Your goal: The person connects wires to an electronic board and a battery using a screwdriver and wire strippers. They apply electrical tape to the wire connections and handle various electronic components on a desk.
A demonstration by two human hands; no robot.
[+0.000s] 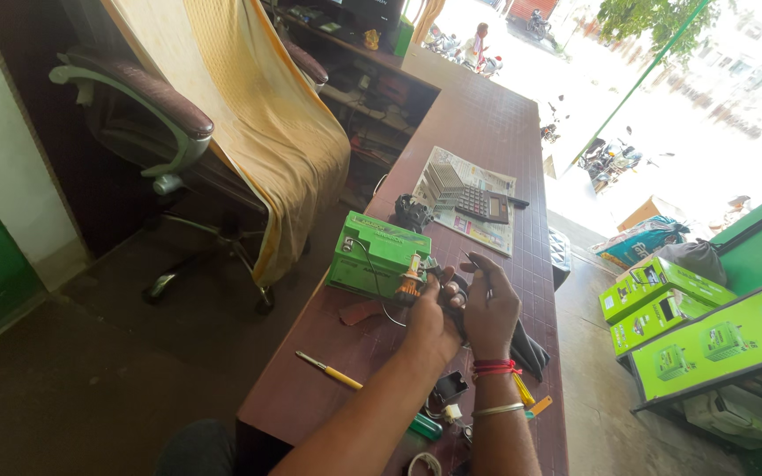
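Observation:
A green box-shaped battery (377,256) lies on the dark red counter (487,123), with a thin wire running over its top. My left hand (430,316) pinches a small orange-brown part at the battery's near right corner. My right hand (489,304) sits just beside it, fingers closed on a thin dark metal tool whose tip points up toward the battery. Both hands touch each other over a black cloth or pouch (527,346). Red thread and a metal bangle circle my right wrist.
A yellow-handled screwdriver (329,371) lies near the counter's left edge. A calculator (478,204) rests on a newspaper (469,189) further back. Small parts and a green tool (427,427) sit by my forearms. An office chair (152,106) with an orange cloth stands left; green boxes (663,300) are stacked right.

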